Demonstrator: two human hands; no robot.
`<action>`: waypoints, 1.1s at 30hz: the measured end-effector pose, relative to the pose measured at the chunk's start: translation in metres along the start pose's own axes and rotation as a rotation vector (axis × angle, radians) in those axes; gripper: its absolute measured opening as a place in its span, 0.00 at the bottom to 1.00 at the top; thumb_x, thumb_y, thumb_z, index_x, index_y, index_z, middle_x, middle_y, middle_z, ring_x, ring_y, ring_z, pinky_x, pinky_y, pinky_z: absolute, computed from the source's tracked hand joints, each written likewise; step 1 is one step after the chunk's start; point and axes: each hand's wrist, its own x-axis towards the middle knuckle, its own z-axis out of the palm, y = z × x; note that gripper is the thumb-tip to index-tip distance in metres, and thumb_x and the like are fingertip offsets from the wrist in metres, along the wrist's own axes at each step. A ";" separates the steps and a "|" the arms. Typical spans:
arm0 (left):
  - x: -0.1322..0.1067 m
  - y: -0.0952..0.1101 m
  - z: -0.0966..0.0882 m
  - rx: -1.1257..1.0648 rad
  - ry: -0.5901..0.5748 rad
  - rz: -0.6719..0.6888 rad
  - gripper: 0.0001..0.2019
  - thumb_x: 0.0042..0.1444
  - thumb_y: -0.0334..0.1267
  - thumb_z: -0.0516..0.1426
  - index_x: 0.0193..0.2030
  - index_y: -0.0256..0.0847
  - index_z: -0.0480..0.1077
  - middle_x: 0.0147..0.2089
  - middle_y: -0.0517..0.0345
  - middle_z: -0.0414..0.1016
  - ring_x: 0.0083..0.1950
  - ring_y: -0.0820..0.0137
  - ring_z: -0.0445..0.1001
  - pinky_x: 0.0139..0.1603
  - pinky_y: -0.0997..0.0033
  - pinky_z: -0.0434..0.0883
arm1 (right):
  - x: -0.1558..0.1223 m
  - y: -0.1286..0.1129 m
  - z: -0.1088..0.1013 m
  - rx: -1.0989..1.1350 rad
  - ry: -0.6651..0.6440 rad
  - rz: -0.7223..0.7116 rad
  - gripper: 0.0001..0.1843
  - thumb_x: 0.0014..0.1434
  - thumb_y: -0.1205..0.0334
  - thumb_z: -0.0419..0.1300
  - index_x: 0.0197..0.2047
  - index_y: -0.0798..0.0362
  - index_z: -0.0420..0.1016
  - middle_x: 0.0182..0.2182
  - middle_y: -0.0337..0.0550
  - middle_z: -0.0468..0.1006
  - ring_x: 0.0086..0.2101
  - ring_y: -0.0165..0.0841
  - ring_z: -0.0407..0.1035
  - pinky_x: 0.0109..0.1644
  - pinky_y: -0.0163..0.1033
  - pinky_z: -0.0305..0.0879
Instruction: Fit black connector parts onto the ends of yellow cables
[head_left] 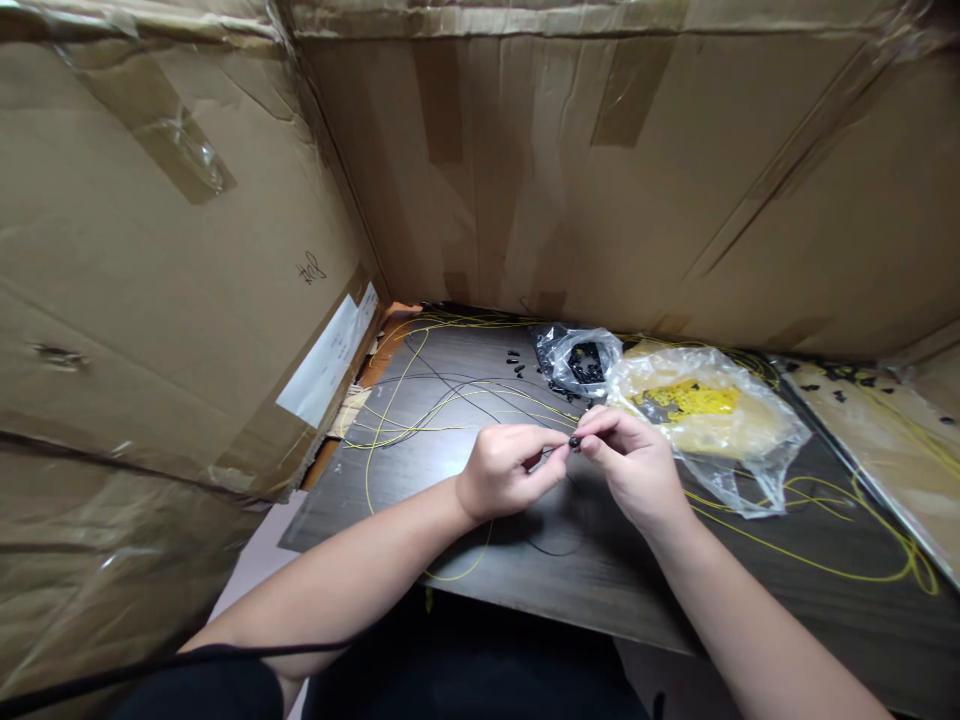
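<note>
I find the black piece partly hidden between left hand and right hand, its shape indeterminable. I cannot read the small print on the white label. Right forearm: cut off by bottom edge.

Between the left hand and right hand, the small black part looks like shiny plastic. Beneath both, the surface is smooth, wood-grained, softly sheened. Just right of the right hand, the larger bag is crinkled, glossy clear plastic. Beyond both hands, the cardboard wall looks matt.
</note>
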 end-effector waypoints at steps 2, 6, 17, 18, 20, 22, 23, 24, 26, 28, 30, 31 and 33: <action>0.001 0.000 -0.001 0.008 0.021 -0.021 0.03 0.58 0.30 0.60 0.37 0.35 0.75 0.25 0.60 0.76 0.20 0.81 0.64 0.22 0.80 0.63 | -0.001 -0.002 0.000 -0.023 -0.003 0.024 0.08 0.58 0.57 0.70 0.34 0.50 0.77 0.32 0.41 0.76 0.34 0.33 0.70 0.36 0.37 0.67; 0.004 0.001 -0.003 0.033 0.051 -0.038 0.03 0.59 0.30 0.60 0.37 0.36 0.76 0.27 0.60 0.78 0.19 0.81 0.64 0.23 0.80 0.64 | -0.004 -0.007 0.001 -0.075 0.037 0.103 0.09 0.58 0.56 0.70 0.38 0.50 0.77 0.31 0.41 0.78 0.31 0.32 0.73 0.34 0.36 0.70; 0.006 0.000 -0.008 0.114 0.066 -0.003 0.04 0.58 0.28 0.61 0.40 0.36 0.77 0.29 0.60 0.81 0.22 0.80 0.69 0.27 0.80 0.68 | -0.006 -0.002 0.005 0.090 -0.027 0.187 0.10 0.64 0.54 0.64 0.45 0.50 0.78 0.32 0.42 0.79 0.27 0.30 0.70 0.32 0.37 0.71; 0.005 0.000 -0.008 0.128 0.068 0.006 0.05 0.58 0.28 0.61 0.40 0.36 0.77 0.30 0.59 0.81 0.22 0.80 0.70 0.27 0.80 0.69 | -0.006 -0.001 0.006 0.121 -0.025 0.200 0.10 0.63 0.54 0.64 0.44 0.50 0.77 0.32 0.42 0.78 0.26 0.29 0.70 0.32 0.37 0.70; 0.005 0.000 -0.008 0.161 0.078 0.013 0.05 0.58 0.29 0.61 0.40 0.37 0.77 0.30 0.59 0.81 0.24 0.79 0.72 0.29 0.79 0.70 | -0.005 0.001 0.007 0.166 -0.015 0.228 0.11 0.62 0.53 0.65 0.43 0.50 0.77 0.32 0.42 0.78 0.26 0.29 0.69 0.31 0.37 0.70; 0.004 0.000 -0.008 0.198 0.083 0.019 0.04 0.59 0.30 0.60 0.39 0.37 0.77 0.29 0.59 0.80 0.25 0.78 0.73 0.30 0.79 0.70 | -0.005 0.002 0.009 0.191 0.005 0.253 0.11 0.61 0.52 0.66 0.41 0.51 0.77 0.32 0.42 0.77 0.27 0.29 0.68 0.32 0.36 0.70; 0.004 0.000 -0.008 0.213 0.082 0.026 0.04 0.59 0.30 0.61 0.39 0.37 0.77 0.28 0.59 0.79 0.25 0.78 0.73 0.30 0.79 0.70 | -0.004 0.002 0.010 0.197 0.014 0.265 0.11 0.60 0.52 0.67 0.40 0.51 0.77 0.31 0.42 0.77 0.27 0.29 0.68 0.33 0.36 0.70; 0.004 0.000 -0.008 0.224 0.080 0.034 0.04 0.59 0.31 0.61 0.40 0.36 0.77 0.27 0.59 0.79 0.25 0.78 0.74 0.30 0.79 0.70 | -0.004 0.002 0.010 0.201 0.022 0.274 0.12 0.60 0.52 0.67 0.39 0.51 0.77 0.30 0.42 0.76 0.28 0.29 0.68 0.33 0.35 0.70; 0.003 -0.001 -0.007 0.232 0.075 0.050 0.04 0.59 0.31 0.61 0.41 0.36 0.77 0.26 0.60 0.78 0.24 0.78 0.73 0.29 0.79 0.70 | -0.003 0.002 0.011 0.206 0.044 0.285 0.12 0.59 0.51 0.68 0.39 0.51 0.77 0.30 0.41 0.76 0.29 0.29 0.69 0.34 0.35 0.70; 0.003 -0.002 -0.007 0.234 0.070 0.056 0.04 0.58 0.30 0.61 0.40 0.35 0.77 0.26 0.59 0.78 0.24 0.78 0.73 0.28 0.79 0.69 | -0.003 0.002 0.011 0.208 0.078 0.275 0.12 0.58 0.51 0.69 0.40 0.50 0.78 0.31 0.41 0.76 0.31 0.30 0.70 0.35 0.35 0.70; 0.003 -0.003 -0.007 0.237 0.076 0.046 0.04 0.58 0.30 0.61 0.40 0.34 0.77 0.26 0.59 0.78 0.23 0.78 0.72 0.28 0.79 0.69 | -0.003 0.003 0.009 0.209 0.107 0.257 0.12 0.59 0.51 0.68 0.42 0.48 0.79 0.33 0.41 0.77 0.33 0.30 0.71 0.38 0.35 0.71; 0.003 -0.003 -0.007 0.239 0.081 0.038 0.04 0.58 0.30 0.60 0.40 0.35 0.77 0.26 0.59 0.78 0.23 0.79 0.71 0.28 0.79 0.69 | -0.003 0.004 0.008 0.209 0.113 0.250 0.12 0.59 0.51 0.68 0.42 0.48 0.79 0.33 0.40 0.76 0.34 0.30 0.71 0.39 0.36 0.71; 0.003 -0.004 -0.007 0.240 0.085 0.022 0.05 0.59 0.30 0.60 0.40 0.35 0.77 0.26 0.59 0.77 0.22 0.79 0.71 0.28 0.78 0.69 | -0.003 0.005 0.007 0.206 0.113 0.240 0.12 0.59 0.51 0.68 0.41 0.48 0.79 0.32 0.41 0.76 0.34 0.31 0.71 0.40 0.38 0.72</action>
